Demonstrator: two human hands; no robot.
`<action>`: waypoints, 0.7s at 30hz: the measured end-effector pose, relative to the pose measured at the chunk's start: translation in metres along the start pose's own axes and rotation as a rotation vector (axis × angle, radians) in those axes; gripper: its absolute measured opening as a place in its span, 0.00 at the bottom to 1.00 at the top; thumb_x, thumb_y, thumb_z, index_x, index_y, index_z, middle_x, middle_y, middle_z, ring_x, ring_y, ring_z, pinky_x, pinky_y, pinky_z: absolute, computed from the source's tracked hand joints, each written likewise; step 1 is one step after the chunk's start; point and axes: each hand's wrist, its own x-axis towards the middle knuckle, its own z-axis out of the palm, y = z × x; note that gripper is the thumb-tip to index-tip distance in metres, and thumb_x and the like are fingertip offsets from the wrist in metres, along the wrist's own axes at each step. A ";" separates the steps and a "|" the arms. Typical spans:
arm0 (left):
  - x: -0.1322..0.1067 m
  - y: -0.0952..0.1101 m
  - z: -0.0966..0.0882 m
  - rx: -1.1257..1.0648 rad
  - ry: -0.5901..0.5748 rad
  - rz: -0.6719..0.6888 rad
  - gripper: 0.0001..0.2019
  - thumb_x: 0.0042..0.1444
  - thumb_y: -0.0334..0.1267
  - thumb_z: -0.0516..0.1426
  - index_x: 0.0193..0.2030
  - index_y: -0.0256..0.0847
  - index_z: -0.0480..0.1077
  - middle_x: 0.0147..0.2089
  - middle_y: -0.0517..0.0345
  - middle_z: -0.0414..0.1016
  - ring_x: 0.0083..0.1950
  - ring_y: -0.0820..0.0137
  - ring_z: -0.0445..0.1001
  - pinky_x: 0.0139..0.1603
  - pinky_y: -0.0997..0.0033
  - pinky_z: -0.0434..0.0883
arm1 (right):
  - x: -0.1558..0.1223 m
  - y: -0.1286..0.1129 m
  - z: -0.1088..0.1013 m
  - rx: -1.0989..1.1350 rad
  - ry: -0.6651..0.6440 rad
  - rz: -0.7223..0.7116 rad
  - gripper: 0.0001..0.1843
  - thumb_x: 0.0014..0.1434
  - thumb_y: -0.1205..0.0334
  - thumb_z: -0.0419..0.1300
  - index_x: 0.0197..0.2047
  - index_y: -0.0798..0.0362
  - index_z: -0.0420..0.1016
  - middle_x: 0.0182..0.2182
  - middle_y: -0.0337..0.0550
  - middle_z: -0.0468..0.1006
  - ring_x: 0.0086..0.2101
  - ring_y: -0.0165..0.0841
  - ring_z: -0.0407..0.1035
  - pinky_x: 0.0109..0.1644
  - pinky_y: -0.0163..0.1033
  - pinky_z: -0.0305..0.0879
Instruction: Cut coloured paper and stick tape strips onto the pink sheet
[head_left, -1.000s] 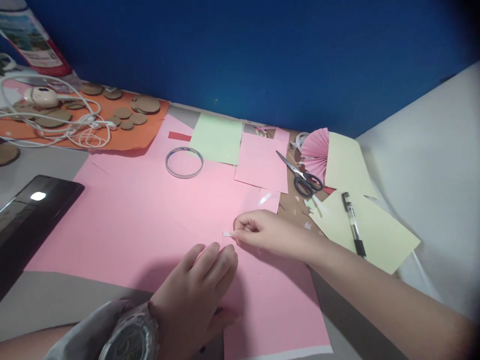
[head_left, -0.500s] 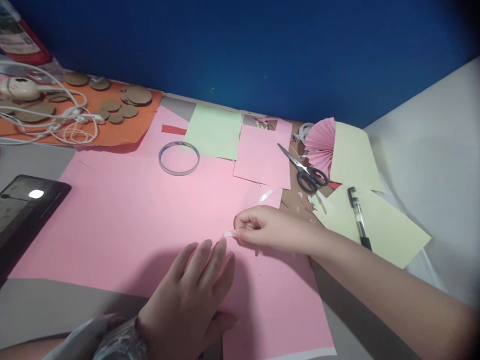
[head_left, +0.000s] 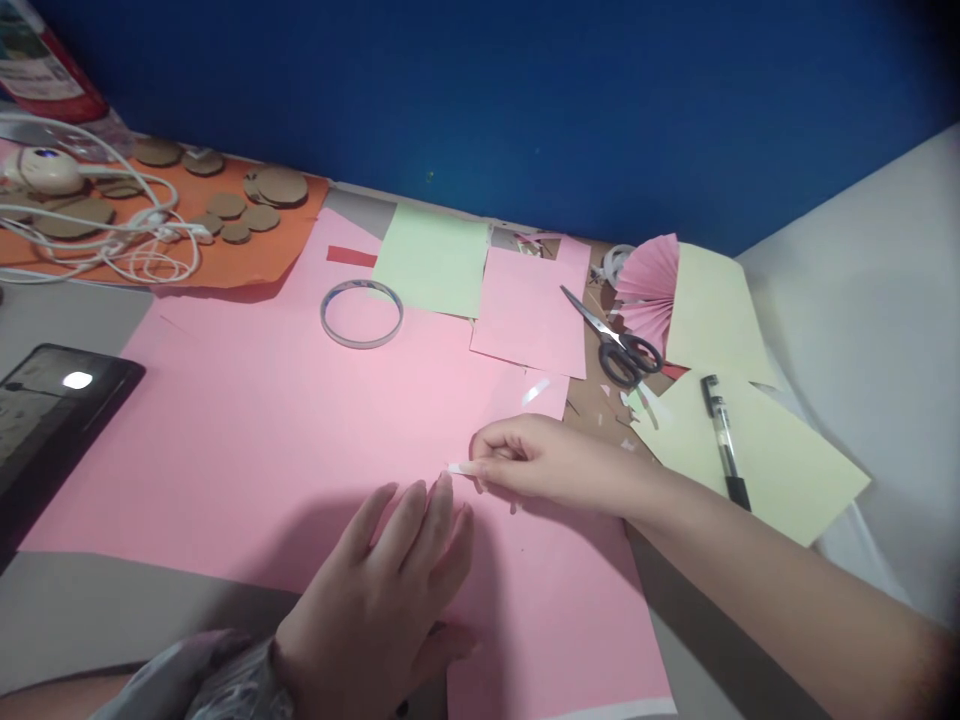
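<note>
A large sheet of pink paper [head_left: 300, 430] lies under both hands. My left hand [head_left: 382, 570] rests on it palm down, fingers slightly spread and holding nothing. Its fingertips are close to a small white strip [head_left: 457, 468]; I cannot tell whether they touch it. Thumb and curled fingers of my right hand [head_left: 517, 455] pinch the other end of this strip just above the sheet. Beyond the right hand a shiny strip [head_left: 536, 391] lies on the paper. A thin ring-shaped roll of tape [head_left: 361, 343] lies flat farther back.
Scissors [head_left: 615, 345], a pink folded fan [head_left: 649, 275] and paper scraps are at the right. A pen [head_left: 726, 440] lies on yellow paper [head_left: 810, 480]. Cardboard discs [head_left: 281, 186] and a white cable [head_left: 154, 220] sit on orange paper at the left, near a black phone [head_left: 67, 430].
The camera view has shifted slightly. Both hands stay almost in place, the right still pinching the white strip.
</note>
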 end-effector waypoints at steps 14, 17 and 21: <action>0.000 -0.001 0.000 -0.017 -0.003 0.014 0.30 0.56 0.59 0.50 0.56 0.39 0.67 0.56 0.51 0.69 0.54 0.57 0.61 0.57 0.55 0.54 | 0.003 -0.001 -0.004 0.177 -0.070 0.018 0.14 0.57 0.51 0.56 0.28 0.53 0.69 0.21 0.34 0.65 0.24 0.26 0.63 0.30 0.32 0.64; -0.001 -0.001 0.000 -0.008 -0.002 0.015 0.31 0.56 0.60 0.50 0.57 0.38 0.66 0.58 0.49 0.67 0.55 0.56 0.61 0.57 0.54 0.55 | 0.004 -0.002 -0.007 0.156 -0.095 0.007 0.14 0.57 0.51 0.57 0.29 0.53 0.70 0.21 0.34 0.65 0.24 0.26 0.63 0.29 0.31 0.62; 0.000 0.001 0.000 0.009 -0.002 0.004 0.31 0.56 0.60 0.50 0.57 0.37 0.66 0.58 0.47 0.67 0.55 0.56 0.61 0.57 0.54 0.55 | 0.004 -0.001 -0.004 0.119 -0.065 0.025 0.14 0.58 0.51 0.55 0.29 0.52 0.69 0.22 0.35 0.67 0.24 0.27 0.66 0.29 0.32 0.62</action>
